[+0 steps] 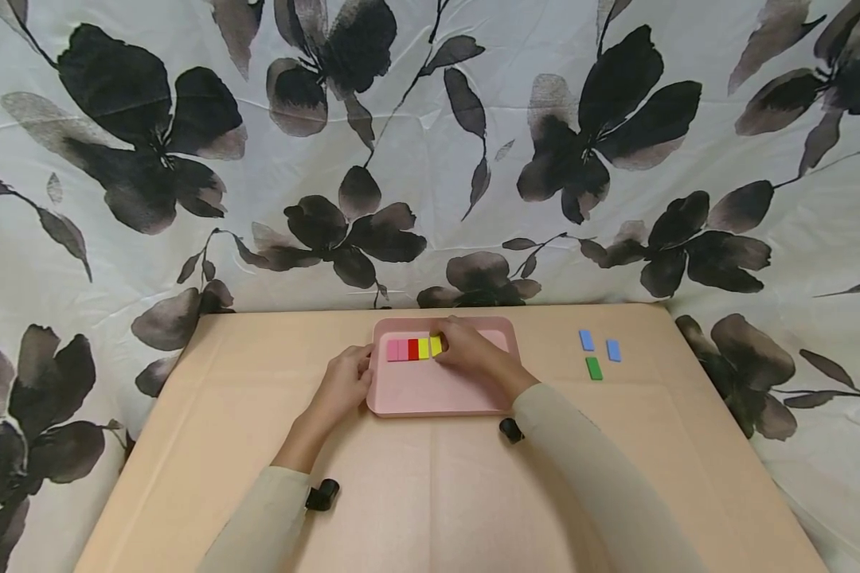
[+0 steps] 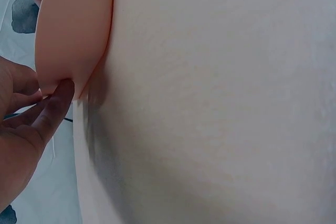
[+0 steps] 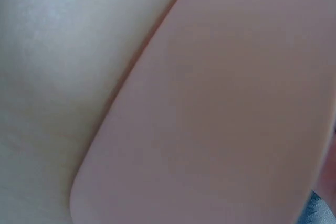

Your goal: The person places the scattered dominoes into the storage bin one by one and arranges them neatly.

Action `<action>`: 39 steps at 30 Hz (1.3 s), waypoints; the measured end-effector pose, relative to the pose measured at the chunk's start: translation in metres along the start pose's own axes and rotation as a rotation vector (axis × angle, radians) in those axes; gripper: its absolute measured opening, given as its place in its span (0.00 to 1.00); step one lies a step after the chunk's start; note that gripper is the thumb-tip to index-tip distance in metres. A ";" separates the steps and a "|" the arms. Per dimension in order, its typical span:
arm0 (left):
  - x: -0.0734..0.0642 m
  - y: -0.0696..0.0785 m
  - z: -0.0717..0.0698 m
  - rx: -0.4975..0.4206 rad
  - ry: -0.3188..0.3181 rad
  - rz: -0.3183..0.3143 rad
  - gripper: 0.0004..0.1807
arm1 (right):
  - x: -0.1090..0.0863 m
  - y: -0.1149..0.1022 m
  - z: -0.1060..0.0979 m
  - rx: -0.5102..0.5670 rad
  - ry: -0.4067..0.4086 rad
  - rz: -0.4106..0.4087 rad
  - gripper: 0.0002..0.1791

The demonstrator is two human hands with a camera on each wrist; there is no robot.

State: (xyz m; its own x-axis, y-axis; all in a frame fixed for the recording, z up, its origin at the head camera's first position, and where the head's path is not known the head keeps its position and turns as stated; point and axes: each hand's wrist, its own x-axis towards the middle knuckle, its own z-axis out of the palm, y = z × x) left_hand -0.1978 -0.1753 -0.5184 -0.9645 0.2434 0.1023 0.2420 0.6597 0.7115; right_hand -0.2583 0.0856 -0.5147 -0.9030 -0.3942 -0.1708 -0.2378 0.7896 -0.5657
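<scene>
A pink tray (image 1: pixel 444 398) lies near the table's far edge. Inside it runs a row of pink tiles (image 1: pixel 397 350), a red tile (image 1: pixel 412 350), a yellow tile (image 1: pixel 424 348) and, at the right end, a second yellow tile (image 1: pixel 435 345). My right hand (image 1: pixel 466 348) reaches over the tray and pinches that last yellow tile, partly covering it. With thumb and fingers my left hand (image 1: pixel 344 382) grips the tray's left rim, as the left wrist view shows at the tray corner (image 2: pixel 73 51). The right wrist view holds mostly tray (image 3: pixel 210 103); the tiles are out of sight there.
Right of the tray, two blue tiles (image 1: pixel 586 341) (image 1: pixel 613 350) and a green tile (image 1: pixel 594 368) lie apart on the tan tabletop (image 1: pixel 430 493). A white cloth with dark flowers (image 1: pixel 473 183) hangs behind the table. Each wrist carries a small black camera.
</scene>
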 end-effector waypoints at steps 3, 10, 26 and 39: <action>0.000 0.000 0.000 -0.009 -0.001 -0.009 0.26 | 0.000 0.000 0.002 0.022 0.000 0.001 0.19; -0.001 0.000 0.001 -0.015 -0.004 -0.010 0.26 | -0.003 0.002 0.005 0.073 0.004 0.016 0.21; -0.002 0.000 -0.001 -0.009 0.001 -0.008 0.26 | -0.004 0.004 0.007 0.122 0.028 0.018 0.24; -0.001 0.000 -0.001 -0.013 -0.004 -0.004 0.25 | -0.005 0.003 0.008 0.119 0.038 0.024 0.22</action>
State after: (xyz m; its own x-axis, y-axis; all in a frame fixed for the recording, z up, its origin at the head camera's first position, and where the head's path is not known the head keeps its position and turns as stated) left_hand -0.1968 -0.1764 -0.5182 -0.9651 0.2435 0.0965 0.2365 0.6517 0.7206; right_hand -0.2515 0.0860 -0.5220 -0.9215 -0.3558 -0.1558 -0.1738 0.7364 -0.6539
